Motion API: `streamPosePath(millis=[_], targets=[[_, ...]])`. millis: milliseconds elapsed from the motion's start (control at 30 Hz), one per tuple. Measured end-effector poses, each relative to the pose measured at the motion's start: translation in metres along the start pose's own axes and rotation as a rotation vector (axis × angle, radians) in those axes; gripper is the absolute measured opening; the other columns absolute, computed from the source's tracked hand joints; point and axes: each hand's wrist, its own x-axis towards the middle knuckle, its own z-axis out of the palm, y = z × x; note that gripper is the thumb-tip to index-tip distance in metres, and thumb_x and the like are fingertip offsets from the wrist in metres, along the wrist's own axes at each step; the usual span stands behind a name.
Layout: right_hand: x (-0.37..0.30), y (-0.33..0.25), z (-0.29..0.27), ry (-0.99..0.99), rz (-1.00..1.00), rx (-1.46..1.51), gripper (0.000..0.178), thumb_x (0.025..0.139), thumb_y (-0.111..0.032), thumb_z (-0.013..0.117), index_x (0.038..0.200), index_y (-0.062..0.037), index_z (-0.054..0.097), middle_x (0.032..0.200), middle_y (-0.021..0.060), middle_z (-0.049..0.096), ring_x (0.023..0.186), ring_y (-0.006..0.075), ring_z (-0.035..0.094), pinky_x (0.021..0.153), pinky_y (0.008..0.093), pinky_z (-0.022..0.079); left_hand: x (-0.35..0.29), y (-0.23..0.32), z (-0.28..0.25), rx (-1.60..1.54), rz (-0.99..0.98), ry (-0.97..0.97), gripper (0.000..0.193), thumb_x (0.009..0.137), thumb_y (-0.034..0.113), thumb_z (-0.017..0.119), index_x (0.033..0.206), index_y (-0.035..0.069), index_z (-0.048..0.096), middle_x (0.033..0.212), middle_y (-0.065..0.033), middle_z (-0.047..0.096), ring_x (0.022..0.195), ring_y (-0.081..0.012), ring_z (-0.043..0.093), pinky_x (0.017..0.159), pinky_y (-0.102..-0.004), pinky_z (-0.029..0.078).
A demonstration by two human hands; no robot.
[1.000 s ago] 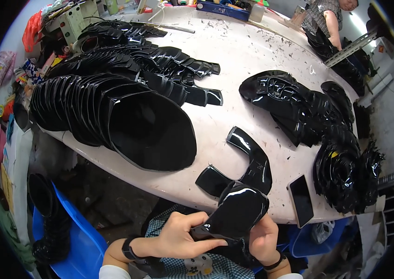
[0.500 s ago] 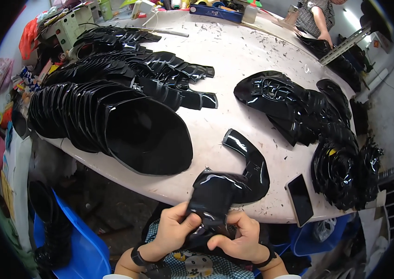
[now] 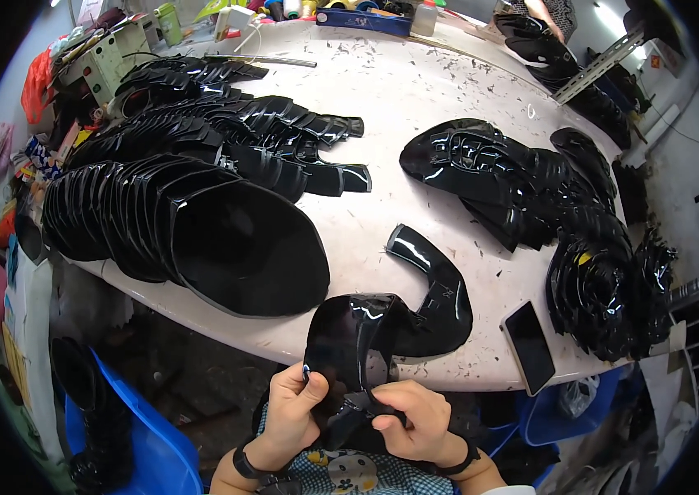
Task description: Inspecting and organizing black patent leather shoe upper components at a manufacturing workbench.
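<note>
A shiny black patent-leather piece (image 3: 340,330) is between my hands at the table's near edge. My left hand (image 3: 290,417) is closed on its left edge, thumb on top. My right hand (image 3: 417,419) pinches a narrow folded part of it lower down. The upper part of the piece lies on the table, overlapping a curved, hook-shaped black piece (image 3: 450,301). The underside of the held piece and some fingertips are hidden.
Overlapping black oval pieces (image 3: 250,247) lie at left, with strip-shaped ones (image 3: 300,124) behind. More black piles (image 3: 490,165) are at right, near a phone (image 3: 531,351). A blue tray (image 3: 364,22) stands at the back. Far right, another person (image 3: 560,16) is beside black pieces. Blue chair (image 3: 151,429) lower left.
The held piece has swung left and spread wider, with its folded part now narrower in my right hand. The whole view has shifted slightly. Black pieces near the other person have risen into view.
</note>
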Motion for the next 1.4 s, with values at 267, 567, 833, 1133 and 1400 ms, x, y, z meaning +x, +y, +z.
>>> streamPosePath(millis=[267, 567, 833, 1133, 1400], targets=[[-0.008, 0.006, 0.0, 0.028, -0.061, -0.091, 0.034, 0.06, 0.01, 0.058, 0.092, 0.0006, 0.062, 0.071, 0.0094, 0.059, 0.053, 0.0176, 0.056, 0.045, 0.0238, 0.044, 0.002, -0.004, 0.005, -0.029, -0.021, 0.042, 0.028, 0.084, 0.022, 0.056, 0.093, -0.005, 0.055, 0.088, -0.0077, 0.061, 0.076, -0.0108, 0.057, 0.069, -0.0238, 0.047], [0.006, -0.008, -0.005, 0.023, 0.07, 0.111, 0.016, 0.067, -0.001, 0.062, 0.083, 0.0018, 0.059, 0.062, 0.0088, 0.055, 0.046, 0.0185, 0.051, 0.042, 0.0245, 0.04, 0.0, -0.003, 0.012, 0.273, 0.144, 0.073, 0.036, 0.082, 0.029, 0.058, 0.091, -0.005, 0.057, 0.081, -0.0042, 0.06, 0.072, -0.0077, 0.053, 0.064, -0.0203, 0.043], [0.006, -0.008, 0.001, 0.024, 0.14, -0.092, 0.02, 0.075, -0.011, 0.061, 0.064, -0.0013, 0.048, 0.049, 0.0064, 0.042, 0.038, 0.0154, 0.039, 0.038, 0.0248, 0.031, -0.005, -0.008, 0.011, 0.436, 0.264, 0.084, 0.035, 0.083, 0.028, 0.058, 0.093, -0.005, 0.057, 0.084, -0.0027, 0.057, 0.073, -0.006, 0.049, 0.064, -0.0187, 0.039], [0.02, -0.011, -0.004, -0.081, 0.175, 0.039, 0.03, 0.073, -0.023, 0.069, 0.07, -0.0006, 0.05, 0.065, 0.0084, 0.052, 0.051, 0.0183, 0.049, 0.046, 0.0251, 0.038, -0.004, -0.003, 0.014, 0.392, 0.221, 0.067, 0.033, 0.083, 0.027, 0.058, 0.092, -0.005, 0.056, 0.082, -0.0025, 0.057, 0.072, -0.006, 0.049, 0.064, -0.0186, 0.039], [0.003, -0.005, -0.011, -0.107, 0.375, 0.245, 0.022, 0.075, -0.013, 0.067, 0.073, 0.0006, 0.05, 0.065, 0.0053, 0.052, 0.055, 0.012, 0.049, 0.05, 0.0222, 0.038, -0.009, 0.033, 0.02, 1.02, 0.405, -0.153, 0.019, 0.075, 0.012, 0.064, 0.086, -0.004, 0.062, 0.071, -0.0082, 0.059, 0.055, -0.0088, 0.051, 0.048, -0.0211, 0.037]])
